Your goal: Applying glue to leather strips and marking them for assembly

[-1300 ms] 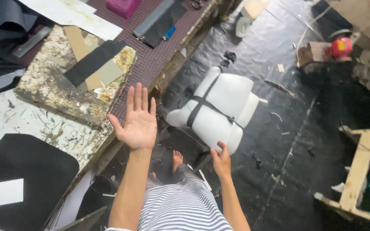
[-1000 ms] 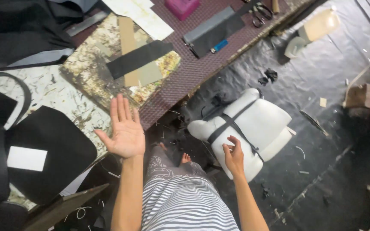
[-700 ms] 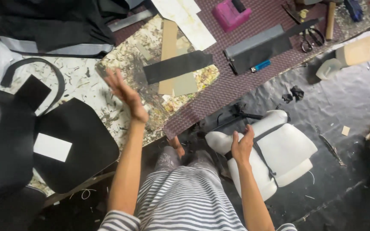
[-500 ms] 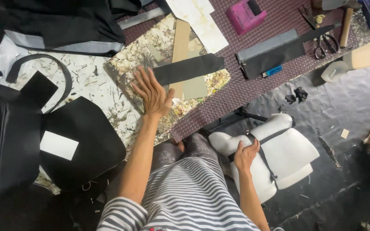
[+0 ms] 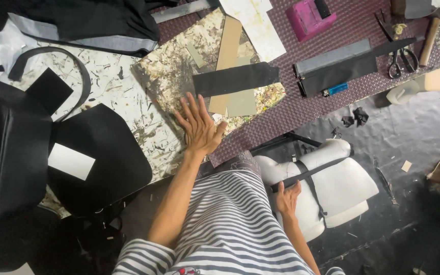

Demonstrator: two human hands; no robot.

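Lowered since half a second ago, the left hand (image 5: pixel 198 130) now lies flat with fingers spread on the stained, speckled cutting board (image 5: pixel 169 76), fingertips toward 11 o'clock. At 1 o'clock from it, close by, lies a flat black strip (image 5: pixel 235 79), its long axis running 9 to 3 o'clock across tan cardboard pieces (image 5: pixel 228 48). Down right, the right hand (image 5: pixel 287 197) keeps its place on the smooth white padded seat (image 5: pixel 339 186), fingers loosely curled by a black strap (image 5: pixel 309 173) that slants toward 2 o'clock.
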